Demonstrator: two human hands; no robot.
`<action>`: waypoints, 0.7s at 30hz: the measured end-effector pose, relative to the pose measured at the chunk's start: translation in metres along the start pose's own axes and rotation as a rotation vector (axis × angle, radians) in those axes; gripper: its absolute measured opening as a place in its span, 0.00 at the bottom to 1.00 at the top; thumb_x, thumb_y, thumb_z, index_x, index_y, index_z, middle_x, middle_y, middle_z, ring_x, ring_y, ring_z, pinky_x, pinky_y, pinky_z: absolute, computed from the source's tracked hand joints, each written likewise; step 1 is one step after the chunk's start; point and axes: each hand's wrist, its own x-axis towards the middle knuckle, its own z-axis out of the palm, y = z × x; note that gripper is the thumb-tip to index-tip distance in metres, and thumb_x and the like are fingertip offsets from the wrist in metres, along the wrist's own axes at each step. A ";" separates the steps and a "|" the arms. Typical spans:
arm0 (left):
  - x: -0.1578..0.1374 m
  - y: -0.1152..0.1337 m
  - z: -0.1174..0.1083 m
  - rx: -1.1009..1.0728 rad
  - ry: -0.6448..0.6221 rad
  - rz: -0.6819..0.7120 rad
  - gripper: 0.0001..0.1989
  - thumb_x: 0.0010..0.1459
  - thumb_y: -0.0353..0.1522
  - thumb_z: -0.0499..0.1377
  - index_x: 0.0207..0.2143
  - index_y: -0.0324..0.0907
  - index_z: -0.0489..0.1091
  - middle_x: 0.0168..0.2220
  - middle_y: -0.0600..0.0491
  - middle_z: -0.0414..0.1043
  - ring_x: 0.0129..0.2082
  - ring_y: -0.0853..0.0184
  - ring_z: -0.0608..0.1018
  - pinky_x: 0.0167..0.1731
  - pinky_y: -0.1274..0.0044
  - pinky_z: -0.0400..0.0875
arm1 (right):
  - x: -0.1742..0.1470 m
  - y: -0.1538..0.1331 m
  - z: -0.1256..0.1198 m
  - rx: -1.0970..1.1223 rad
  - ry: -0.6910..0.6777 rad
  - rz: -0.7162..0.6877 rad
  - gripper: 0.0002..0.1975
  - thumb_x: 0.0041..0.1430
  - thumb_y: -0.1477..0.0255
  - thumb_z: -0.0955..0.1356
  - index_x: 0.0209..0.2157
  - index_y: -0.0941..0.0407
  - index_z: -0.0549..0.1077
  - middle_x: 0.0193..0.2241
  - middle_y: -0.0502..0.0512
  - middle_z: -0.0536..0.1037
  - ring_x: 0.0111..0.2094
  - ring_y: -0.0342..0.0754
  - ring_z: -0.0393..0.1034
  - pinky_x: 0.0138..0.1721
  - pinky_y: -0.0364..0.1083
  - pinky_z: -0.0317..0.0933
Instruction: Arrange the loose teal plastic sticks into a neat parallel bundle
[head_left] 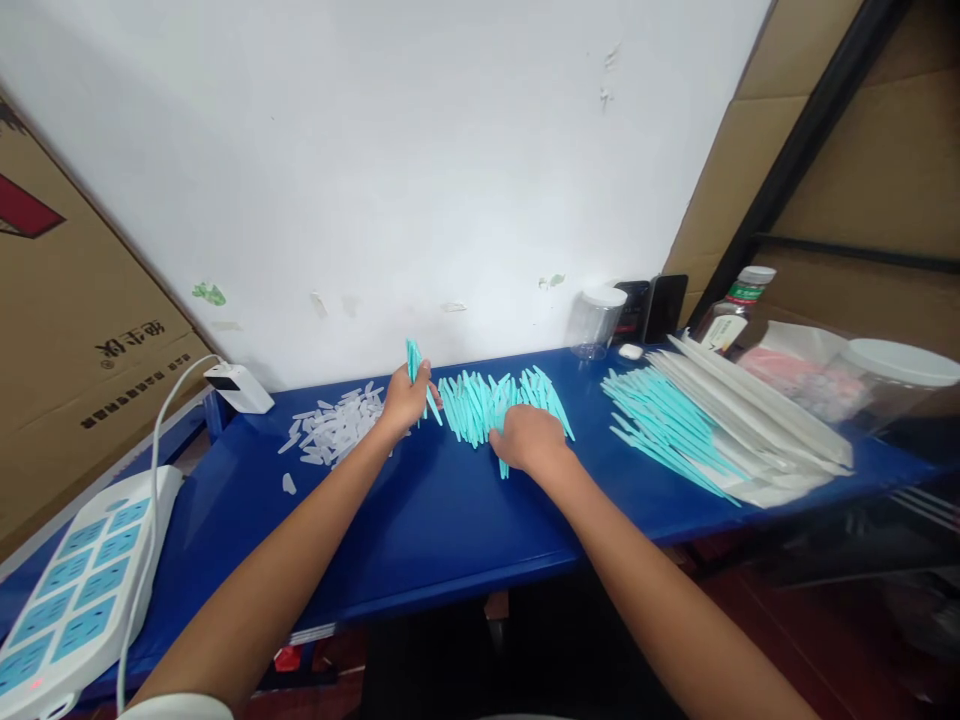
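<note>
My left hand [409,396] is closed around a few slim turquoise plastic sticks [413,358], held upright with their tips above the fingers. Close beside it on the left lies a heap of small translucent white plastic pieces [330,428]. My right hand [529,436] rests at the front of a row of turquoise sticks [466,405], its fingers curled. A turquoise stick [504,467] pokes out below its thumb, and the fingertips are partly hidden. More turquoise sticks [664,420] lie farther right, next to long whitish plastic sleeves [757,400].
The blue table [420,530] meets a white wall behind. A white power strip [75,590] and a white charger [238,387] with a cable are at the left. A clear jar [595,325], dark phones [664,308], a bottle [735,310] and a white-lidded tub [900,365] stand at the right.
</note>
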 end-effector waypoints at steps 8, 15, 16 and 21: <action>-0.006 -0.011 0.013 -0.111 0.047 -0.172 0.16 0.70 0.44 0.51 0.34 0.44 0.62 0.19 0.63 0.55 0.12 0.74 0.60 0.13 0.82 0.58 | -0.002 -0.002 -0.001 0.018 -0.054 0.026 0.16 0.66 0.72 0.65 0.45 0.63 0.83 0.44 0.73 0.83 0.48 0.62 0.80 0.40 0.48 0.69; -0.011 -0.013 0.007 0.095 -0.114 -0.286 0.07 0.65 0.35 0.58 0.35 0.41 0.67 0.15 0.59 0.63 0.12 0.68 0.69 0.14 0.80 0.61 | -0.010 0.007 -0.010 0.052 -0.097 0.018 0.16 0.70 0.71 0.63 0.44 0.63 0.81 0.39 0.71 0.83 0.44 0.61 0.80 0.38 0.48 0.68; -0.012 -0.012 0.006 0.132 -0.151 -0.296 0.06 0.65 0.34 0.57 0.36 0.40 0.68 0.15 0.58 0.65 0.12 0.67 0.71 0.14 0.79 0.63 | -0.010 0.009 -0.011 0.053 -0.106 0.022 0.16 0.70 0.71 0.63 0.44 0.63 0.81 0.39 0.71 0.83 0.44 0.60 0.80 0.38 0.48 0.68; -0.013 0.000 0.007 0.350 -0.213 -0.254 0.15 0.67 0.32 0.54 0.51 0.31 0.67 0.20 0.48 0.76 0.15 0.60 0.78 0.20 0.75 0.70 | 0.003 0.012 -0.017 0.023 -0.141 0.074 0.17 0.71 0.67 0.68 0.55 0.62 0.74 0.52 0.67 0.77 0.49 0.56 0.76 0.49 0.53 0.71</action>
